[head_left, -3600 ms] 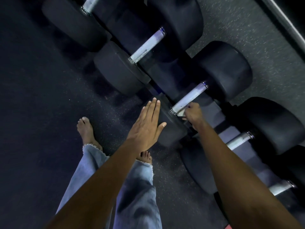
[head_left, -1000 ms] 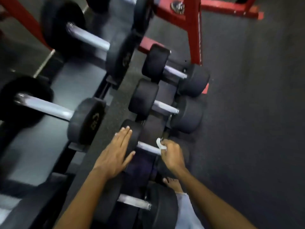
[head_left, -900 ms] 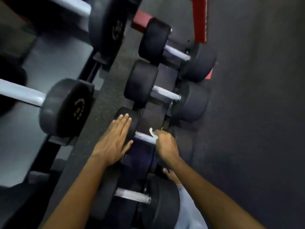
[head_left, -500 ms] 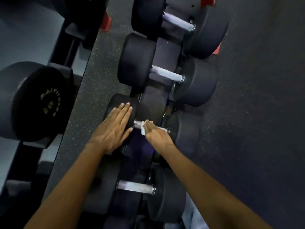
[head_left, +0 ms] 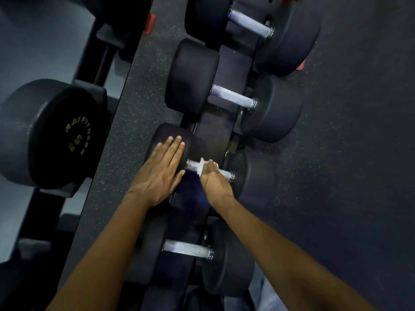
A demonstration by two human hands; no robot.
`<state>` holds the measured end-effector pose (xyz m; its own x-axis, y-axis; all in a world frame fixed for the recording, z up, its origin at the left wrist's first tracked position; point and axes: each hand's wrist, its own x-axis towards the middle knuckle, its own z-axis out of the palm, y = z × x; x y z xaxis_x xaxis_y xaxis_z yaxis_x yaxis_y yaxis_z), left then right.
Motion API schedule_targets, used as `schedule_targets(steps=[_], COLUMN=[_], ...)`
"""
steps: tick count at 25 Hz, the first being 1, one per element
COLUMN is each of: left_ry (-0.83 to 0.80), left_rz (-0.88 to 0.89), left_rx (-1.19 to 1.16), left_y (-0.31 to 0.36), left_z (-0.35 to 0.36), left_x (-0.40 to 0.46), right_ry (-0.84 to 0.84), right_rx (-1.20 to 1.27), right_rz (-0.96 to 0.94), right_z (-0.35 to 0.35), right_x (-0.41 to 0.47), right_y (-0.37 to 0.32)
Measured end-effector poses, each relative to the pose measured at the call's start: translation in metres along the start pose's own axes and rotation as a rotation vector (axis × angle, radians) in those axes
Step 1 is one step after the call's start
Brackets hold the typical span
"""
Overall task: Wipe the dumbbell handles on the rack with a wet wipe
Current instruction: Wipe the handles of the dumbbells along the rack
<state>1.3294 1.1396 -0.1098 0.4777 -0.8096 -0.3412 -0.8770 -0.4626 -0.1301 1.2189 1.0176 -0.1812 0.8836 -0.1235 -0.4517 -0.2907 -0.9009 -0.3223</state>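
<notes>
A row of black dumbbells lies across a low dark rack [head_left: 208, 131]. My left hand [head_left: 160, 171] rests flat, fingers together, on the left head [head_left: 165, 135] of the third dumbbell. My right hand [head_left: 213, 181] is wrapped over that dumbbell's silver handle [head_left: 193, 165], pressing a white wet wipe [head_left: 202, 166] against it; only the wipe's edges show around my fingers. The handle of the dumbbell behind it [head_left: 231, 96] and of the nearer one [head_left: 187, 249] lie bare.
A second rack at the left holds a large dumbbell head [head_left: 49, 133] marked 45. A strip of speckled rubber floor [head_left: 125, 122] runs between the two racks, and dark floor [head_left: 348, 153] spreads to the right. Blue jeans [head_left: 267, 295] show at the bottom.
The view has swung along the rack and dropped closer. My right hand with the wipe has slid along the handle from its right end toward the left head and now sits mid-handle. My left hand stays flat on that head.
</notes>
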Motion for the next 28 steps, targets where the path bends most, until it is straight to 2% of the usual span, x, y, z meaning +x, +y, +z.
schedule_targets(steps=[1,2,3,5,6,7,10,14,19,21,24,26,28], left_ry=[0.008,0.015,0.023,0.036,0.036,0.035,0.046,0.051,0.059,0.068,0.086,0.098,0.096], left_rz=[0.001,0.003,0.003,0.004,0.005,0.005,0.009,0.011,0.006,-0.004,-0.003,-0.003,-0.009], left_rx=[0.002,0.001,-0.002,-0.013,-0.022,-0.029,-0.039,-0.029,-0.026,-0.041,-0.052,-0.064,-0.066], left_y=[0.0,0.001,0.001,0.001,0.001,0.001,0.0,0.0,0.001,0.0,-0.001,-0.002,-0.001], left_z=[0.001,0.002,0.002,0.002,0.002,0.002,0.002,0.002,0.0,-0.001,0.001,0.003,0.003], left_x=[-0.001,-0.001,-0.001,-0.002,-0.002,-0.003,-0.002,-0.002,-0.003,-0.004,-0.005,-0.005,-0.004], right_ry=[0.071,0.064,0.146,0.155,0.105,0.138,-0.025,-0.196,-0.327,-0.271,-0.161,0.003,0.16], right_rx=[-0.025,0.022,0.092,0.267,0.321,0.369,0.404,0.429,0.169,0.113,0.212,0.236,0.13], right_rz=[-0.073,-0.066,-0.075,-0.019,0.011,0.075,0.145,0.096,0.159,0.176,0.185,-0.025,-0.267], right_z=[0.005,-0.001,-0.002,-0.006,-0.013,-0.017,-0.034,-0.034,-0.042,-0.045,-0.047,-0.039,-0.025], right_x=[0.005,0.008,0.01,0.017,0.024,0.03,0.037,0.036,0.026,0.022,0.023,0.021,0.017], right_y=[-0.008,-0.015,-0.019,-0.019,-0.014,-0.008,0.003,0.024,0.05,0.04,0.016,-0.004,-0.01])
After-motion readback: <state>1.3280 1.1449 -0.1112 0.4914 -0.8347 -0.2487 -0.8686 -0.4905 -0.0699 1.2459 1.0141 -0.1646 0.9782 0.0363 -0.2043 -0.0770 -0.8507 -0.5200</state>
